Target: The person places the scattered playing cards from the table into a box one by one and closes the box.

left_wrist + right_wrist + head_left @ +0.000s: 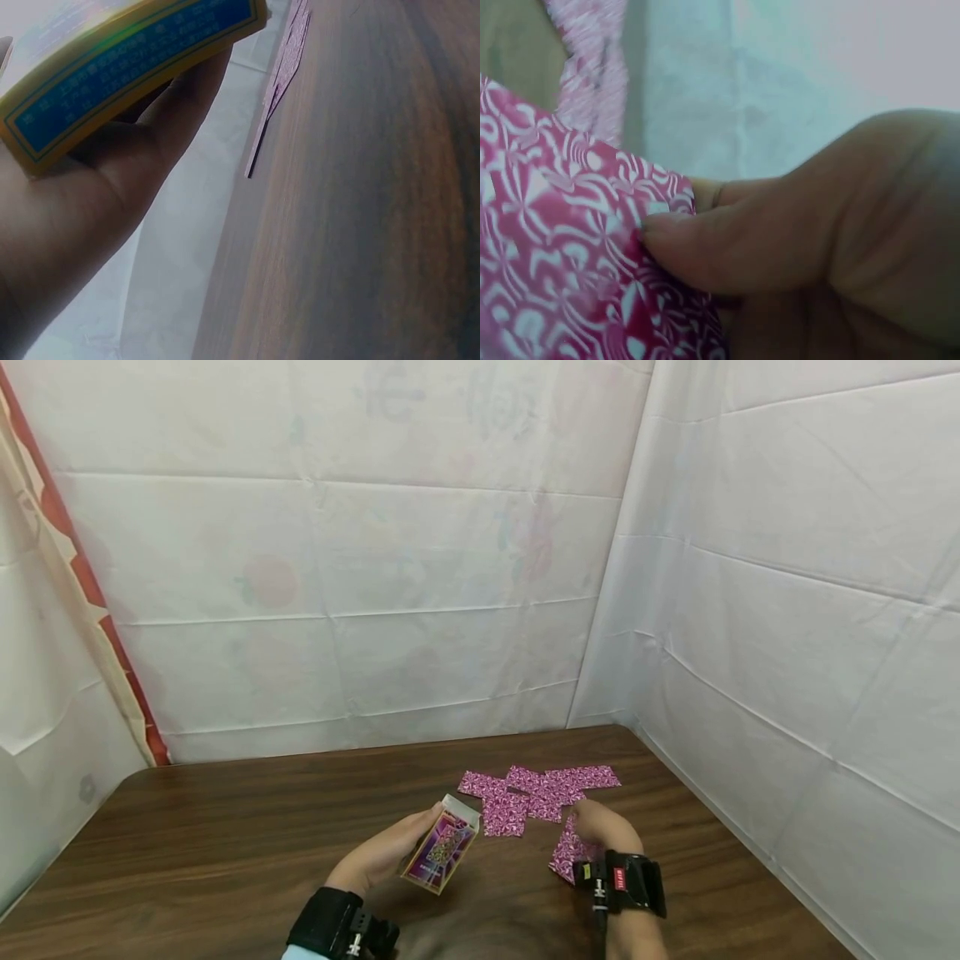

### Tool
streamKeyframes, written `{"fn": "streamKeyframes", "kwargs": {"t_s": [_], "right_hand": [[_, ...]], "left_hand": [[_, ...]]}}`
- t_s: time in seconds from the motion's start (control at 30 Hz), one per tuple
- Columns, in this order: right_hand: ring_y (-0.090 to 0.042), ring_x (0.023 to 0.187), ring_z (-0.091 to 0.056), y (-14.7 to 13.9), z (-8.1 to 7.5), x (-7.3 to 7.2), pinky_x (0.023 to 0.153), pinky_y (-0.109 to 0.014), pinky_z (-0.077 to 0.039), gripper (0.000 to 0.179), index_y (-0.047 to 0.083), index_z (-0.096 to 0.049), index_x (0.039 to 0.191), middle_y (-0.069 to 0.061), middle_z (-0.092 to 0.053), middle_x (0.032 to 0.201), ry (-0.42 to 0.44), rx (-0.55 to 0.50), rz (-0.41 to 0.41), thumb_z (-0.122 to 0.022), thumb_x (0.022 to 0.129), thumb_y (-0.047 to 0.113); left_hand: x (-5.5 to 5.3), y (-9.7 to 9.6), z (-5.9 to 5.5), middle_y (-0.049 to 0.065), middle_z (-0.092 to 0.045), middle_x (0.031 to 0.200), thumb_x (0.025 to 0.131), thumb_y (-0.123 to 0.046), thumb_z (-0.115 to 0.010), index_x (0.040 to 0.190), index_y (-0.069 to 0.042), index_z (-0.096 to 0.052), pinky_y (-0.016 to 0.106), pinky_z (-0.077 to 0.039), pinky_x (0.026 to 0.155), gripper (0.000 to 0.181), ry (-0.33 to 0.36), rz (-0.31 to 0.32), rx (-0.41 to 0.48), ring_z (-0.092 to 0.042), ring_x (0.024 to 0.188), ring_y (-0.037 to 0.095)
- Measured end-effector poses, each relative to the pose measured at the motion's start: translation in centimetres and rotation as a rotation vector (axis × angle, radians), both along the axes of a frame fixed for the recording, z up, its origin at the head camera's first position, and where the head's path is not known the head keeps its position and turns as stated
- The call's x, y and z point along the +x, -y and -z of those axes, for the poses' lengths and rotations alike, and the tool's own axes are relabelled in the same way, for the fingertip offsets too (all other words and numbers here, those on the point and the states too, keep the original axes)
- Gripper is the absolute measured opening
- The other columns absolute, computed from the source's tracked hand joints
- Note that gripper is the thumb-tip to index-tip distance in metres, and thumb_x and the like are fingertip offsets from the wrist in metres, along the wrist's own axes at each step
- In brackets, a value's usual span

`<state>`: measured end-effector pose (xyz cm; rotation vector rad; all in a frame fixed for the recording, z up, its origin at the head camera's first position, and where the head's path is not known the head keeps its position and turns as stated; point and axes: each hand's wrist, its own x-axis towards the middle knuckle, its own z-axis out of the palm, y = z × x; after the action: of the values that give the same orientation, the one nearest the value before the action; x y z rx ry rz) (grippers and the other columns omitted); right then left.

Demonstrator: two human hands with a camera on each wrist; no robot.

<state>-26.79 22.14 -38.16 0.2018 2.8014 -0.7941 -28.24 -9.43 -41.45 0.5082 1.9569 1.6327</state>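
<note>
My left hand (pixel 384 853) holds a purple and gold card box (pixel 441 853) above the table, tilted, with its white flap end pointing away from me. In the left wrist view, the yellow-edged end of the box (pixel 135 82) with a blue printed label lies over the palm. My right hand (pixel 611 828) pinches a pink-and-white patterned playing card (pixel 562 247) between thumb and fingers near its edge. Beyond the hands, several playing cards (pixel 504 815) of the same pattern lie spread and overlapping on the table, patterned side up.
The dark brown wooden table (pixel 247 843) stretches to the left of the hands. White cloth sheets (pixel 375 677) hang behind it and along its right side. A red-edged curtain strip (pixel 123 643) hangs at the left. Each wrist wears a black strap (pixel 636 883) with a small camera.
</note>
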Motion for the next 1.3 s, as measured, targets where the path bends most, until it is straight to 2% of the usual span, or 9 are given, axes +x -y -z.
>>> {"fn": "streamKeyframes", "kwargs": {"t_s": [0.07,0.13,0.27,0.4,0.63,0.9,1.03,1.17,1.3], "right_hand": [[-0.033,0.096,-0.058,0.1,-0.6,0.3,0.077,-0.044,-0.051,0.038,-0.006,-0.054,0.118,-0.022,-0.059,0.112,-0.035,-0.031,-0.028,-0.044,0.082,-0.011],[-0.032,0.095,-0.059,0.2,-1.3,0.6,0.078,-0.044,-0.050,0.035,-0.006,-0.055,0.116,-0.020,-0.060,0.108,-0.080,-0.059,-0.057,-0.046,0.083,-0.011],[-0.020,0.075,-0.055,0.6,-2.4,1.0,0.065,-0.033,-0.047,0.011,-0.002,-0.058,0.096,-0.010,-0.058,0.086,-0.196,-0.079,-0.125,-0.054,0.086,-0.004],[-0.016,0.070,-0.054,0.9,-3.3,1.3,0.060,-0.028,-0.045,0.007,0.001,-0.058,0.091,-0.008,-0.058,0.081,-0.264,-0.153,-0.182,-0.059,0.084,-0.001],[-0.012,0.061,-0.049,1.6,-4.6,1.9,0.054,-0.026,-0.041,0.006,0.005,-0.056,0.085,-0.001,-0.055,0.069,-0.288,-0.257,-0.294,-0.061,0.087,0.007],[-0.015,0.071,-0.058,2.6,-5.7,2.3,0.061,-0.024,-0.049,0.006,0.003,-0.054,0.096,-0.008,-0.059,0.083,-0.383,-0.345,-0.423,-0.056,0.092,0.006],[-0.020,0.077,-0.064,3.6,-5.7,2.2,0.064,-0.024,-0.053,0.006,0.002,-0.052,0.099,-0.012,-0.058,0.087,-0.402,-0.399,-0.447,-0.052,0.094,0.005],[-0.022,0.079,-0.065,4.6,-5.5,2.0,0.067,-0.023,-0.054,0.005,0.002,-0.051,0.099,-0.012,-0.057,0.088,-0.428,-0.404,-0.451,-0.051,0.095,0.005],[-0.021,0.079,-0.065,5.3,-5.3,1.9,0.067,-0.022,-0.054,0.004,0.002,-0.050,0.098,-0.012,-0.057,0.088,-0.446,-0.386,-0.440,-0.051,0.094,0.003]], "left_hand": [[0.0,0.0,0.0,0.017,-0.056,0.122,0.094,-0.063,-0.029,0.140,0.000,-0.035,0.051,-0.045,0.091,0.079,0.001,0.003,0.004,-0.057,0.107,0.025],[0.0,0.0,0.0,0.017,-0.057,0.122,0.094,-0.063,-0.029,0.140,0.001,-0.035,0.050,-0.046,0.090,0.079,0.002,0.005,0.007,-0.058,0.106,0.024],[-0.1,0.0,0.1,0.017,-0.057,0.122,0.094,-0.063,-0.029,0.140,0.001,-0.035,0.049,-0.046,0.090,0.079,0.004,0.007,0.009,-0.058,0.106,0.024],[0.0,0.0,0.1,0.017,-0.056,0.123,0.094,-0.063,-0.029,0.140,0.001,-0.036,0.051,-0.045,0.092,0.079,-0.003,0.005,0.004,-0.057,0.107,0.025],[-0.1,0.0,0.1,0.017,-0.055,0.124,0.094,-0.063,-0.028,0.141,0.000,-0.035,0.053,-0.043,0.093,0.079,-0.008,0.004,-0.004,-0.056,0.109,0.026],[-0.1,-0.1,0.1,0.018,-0.055,0.124,0.094,-0.062,-0.026,0.141,0.001,-0.034,0.054,-0.043,0.093,0.079,-0.012,0.010,-0.013,-0.056,0.108,0.026],[-0.1,-0.1,0.2,0.020,-0.051,0.129,0.094,-0.063,-0.025,0.143,0.001,-0.031,0.060,-0.037,0.097,0.081,-0.018,0.005,-0.022,-0.053,0.114,0.030],[0.0,-0.3,0.2,0.025,-0.044,0.136,0.093,-0.064,-0.026,0.144,0.002,-0.028,0.068,-0.027,0.099,0.083,-0.011,-0.010,-0.028,-0.043,0.123,0.042],[0.1,-0.6,0.2,0.027,-0.036,0.143,0.093,-0.065,-0.027,0.145,0.001,-0.027,0.073,-0.016,0.100,0.083,-0.003,-0.014,-0.019,-0.027,0.133,0.050]]}}
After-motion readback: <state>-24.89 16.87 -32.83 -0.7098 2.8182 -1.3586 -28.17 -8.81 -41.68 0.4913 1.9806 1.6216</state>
